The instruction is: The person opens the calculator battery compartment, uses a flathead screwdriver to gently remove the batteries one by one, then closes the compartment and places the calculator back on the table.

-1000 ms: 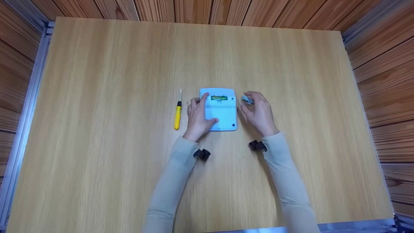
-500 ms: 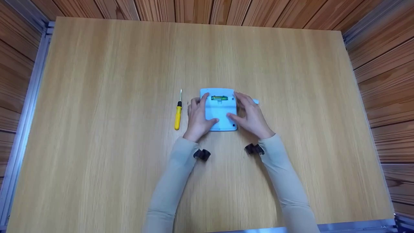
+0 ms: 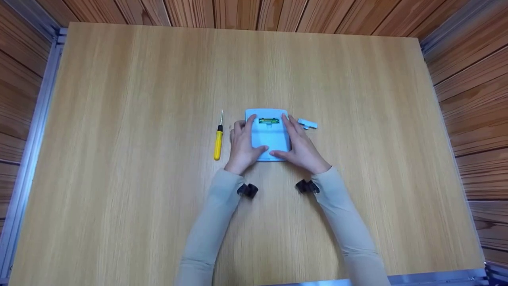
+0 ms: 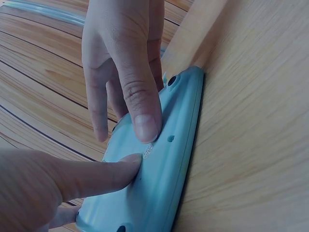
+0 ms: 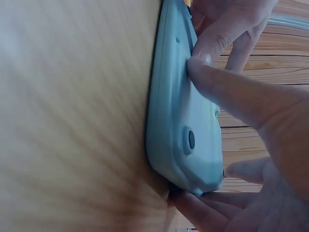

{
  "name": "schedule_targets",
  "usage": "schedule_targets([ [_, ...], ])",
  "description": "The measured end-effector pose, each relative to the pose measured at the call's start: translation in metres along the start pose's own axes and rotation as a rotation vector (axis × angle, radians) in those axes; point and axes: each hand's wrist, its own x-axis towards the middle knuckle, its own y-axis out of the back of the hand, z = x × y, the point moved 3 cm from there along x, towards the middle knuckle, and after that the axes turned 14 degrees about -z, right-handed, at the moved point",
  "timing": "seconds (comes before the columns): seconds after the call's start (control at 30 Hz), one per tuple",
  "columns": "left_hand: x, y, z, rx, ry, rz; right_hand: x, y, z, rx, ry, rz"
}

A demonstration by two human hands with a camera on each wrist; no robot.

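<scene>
A light-blue calculator (image 3: 270,139) lies back side up on the table, its battery bay uncovered and a green battery (image 3: 269,120) inside. My left hand (image 3: 243,143) holds its left side, thumb on the back panel and index finger near the top left corner. Along the opposite side my right hand (image 3: 304,151) grips the edge; in the right wrist view its thumb (image 5: 231,87) presses the back while other fingers reach round the edge. The two thumbs lie close together in the left wrist view. The calculator's face is hidden underneath.
A small light-blue battery cover (image 3: 308,124) lies just right of the calculator, beside my right fingers. To the left, a screwdriver (image 3: 218,143) with a yellow handle points away from me. Wooden walls and metal rails border the table (image 3: 139,99).
My right hand has put the battery cover down on the table, moved left and taken hold of the calculator's right side. My left hand and the calculator have stayed put.
</scene>
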Motion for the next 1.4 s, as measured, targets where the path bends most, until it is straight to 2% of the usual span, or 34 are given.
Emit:
schedule_targets([
  [0.33, -0.001, 0.000, 0.001, 0.026, 0.005, 0.002, 0.002, -0.004, 0.001, 0.017, 0.041, 0.029],
  [0.63, -0.009, 0.003, 0.004, 0.132, 0.003, 0.012, 0.003, -0.008, 0.003, 0.029, 0.041, 0.007],
  [0.87, -0.018, 0.018, 0.009, 0.152, -0.025, 0.074, 0.002, -0.006, 0.001, 0.036, 0.017, -0.014],
  [1.1, -0.023, 0.034, 0.008, 0.247, -0.060, 0.193, 0.000, -0.006, 0.001, 0.036, 0.019, -0.014],
  [1.2, -0.025, 0.039, 0.004, 0.267, -0.048, 0.221, 0.000, -0.006, 0.002, 0.038, 0.021, -0.020],
  [1.4, -0.029, 0.045, -0.005, 0.316, 0.028, 0.233, 0.000, -0.006, 0.002, 0.047, 0.028, -0.023],
])
